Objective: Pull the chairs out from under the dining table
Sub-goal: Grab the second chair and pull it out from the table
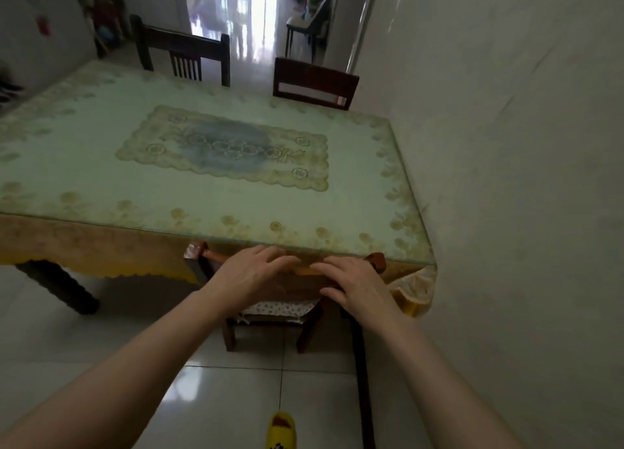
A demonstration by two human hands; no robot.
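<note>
Both hands are on the top rail of the near chair (270, 317), which sits tucked under the dining table (101, 185) at its near edge, close to the wall (506, 144). The left hand (251, 273) and right hand (354, 285) lie side by side, fingers draped over the rail, though I can't tell if they're gripping. Two more chairs stand at the far side, a slatted one (184, 55) and a reddish one (314, 82).

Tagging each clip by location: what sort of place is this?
Probably a home dining area: a rectangular glass-topped table with floral cloth, dark wooden chairs tucked around it, glossy white floor tiles.
</note>
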